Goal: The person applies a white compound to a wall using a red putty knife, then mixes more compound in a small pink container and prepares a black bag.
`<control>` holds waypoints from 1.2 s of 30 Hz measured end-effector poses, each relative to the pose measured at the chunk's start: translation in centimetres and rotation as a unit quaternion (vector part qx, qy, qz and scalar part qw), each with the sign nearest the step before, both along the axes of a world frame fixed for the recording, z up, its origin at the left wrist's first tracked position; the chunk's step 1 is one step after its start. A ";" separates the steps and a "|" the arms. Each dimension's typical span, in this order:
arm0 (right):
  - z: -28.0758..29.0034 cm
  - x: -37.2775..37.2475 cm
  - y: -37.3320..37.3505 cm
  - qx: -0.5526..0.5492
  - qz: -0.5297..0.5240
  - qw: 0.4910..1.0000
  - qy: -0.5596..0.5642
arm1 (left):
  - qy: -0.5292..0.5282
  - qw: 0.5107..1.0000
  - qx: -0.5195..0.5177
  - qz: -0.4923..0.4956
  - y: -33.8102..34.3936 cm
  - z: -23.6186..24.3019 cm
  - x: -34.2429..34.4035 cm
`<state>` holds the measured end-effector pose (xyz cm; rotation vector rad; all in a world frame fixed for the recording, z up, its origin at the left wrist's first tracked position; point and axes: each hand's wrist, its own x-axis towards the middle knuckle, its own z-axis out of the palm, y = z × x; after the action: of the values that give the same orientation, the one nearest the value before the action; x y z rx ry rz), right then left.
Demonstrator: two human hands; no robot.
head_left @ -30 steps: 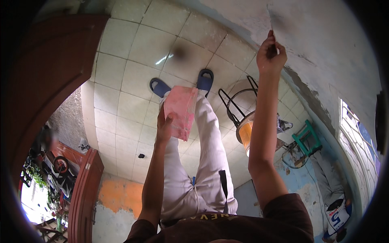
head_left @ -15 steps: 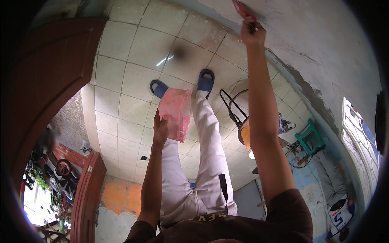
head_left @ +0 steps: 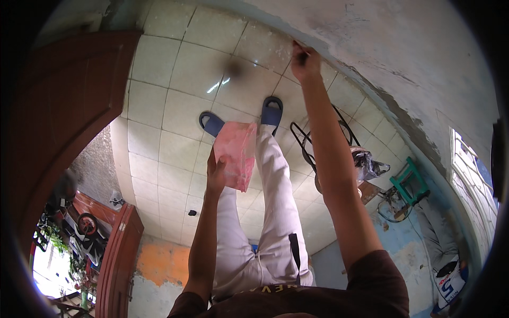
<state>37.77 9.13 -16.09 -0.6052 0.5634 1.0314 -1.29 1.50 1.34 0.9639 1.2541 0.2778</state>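
Note:
My left hand (head_left: 216, 172) is closed round the side of a pink, translucent plastic container (head_left: 233, 153), thumb on its near face; the rim looks rough and smeared. It is held above my legs, between my blue slippers (head_left: 272, 110). My right arm stretches up and forward, and my right hand (head_left: 306, 62) is closed on a red scraper (head_left: 297, 46), seen almost edge-on with most of it hidden by the fingers. The hand is close to the foot of the plastered wall (head_left: 392, 47), and I cannot tell whether the scraper touches it.
A black metal frame (head_left: 301, 142) stands on the tiles behind my right arm, beside a dark plastic bag (head_left: 371, 165). Farther right are a green stool (head_left: 411, 181) and grey trousers (head_left: 439, 233). At left is an open brown door (head_left: 69, 100); a motorbike (head_left: 87, 228) is outside.
My right hand has come down and left with the scraper, away from the higher wall surface; the blade has turned edge-on. My left hand still holds the container in nearly the same place.

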 end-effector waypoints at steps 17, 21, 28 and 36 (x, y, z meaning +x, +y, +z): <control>11.1 5.6 -12.3 0.031 -0.162 0.986 -0.014 | -0.063 0.998 -0.028 -0.004 -0.8 -1.7 0.9; 15.3 -1.3 -10.9 -0.259 -0.003 0.934 -0.245 | -0.021 0.999 -0.032 0.032 -0.9 -3.2 -0.6; 7.9 -1.2 -4.0 -0.316 0.218 0.608 -0.695 | 0.058 0.996 -0.043 0.059 -0.2 -3.4 -1.8; 6.5 3.1 2.1 -0.435 0.091 0.469 -0.763 | 0.027 0.990 -0.118 0.067 -1.2 -5.0 -2.7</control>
<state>40.90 11.18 -9.58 -2.1839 -0.7496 -0.0814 -4.04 0.31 -3.66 0.6887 1.3695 0.2033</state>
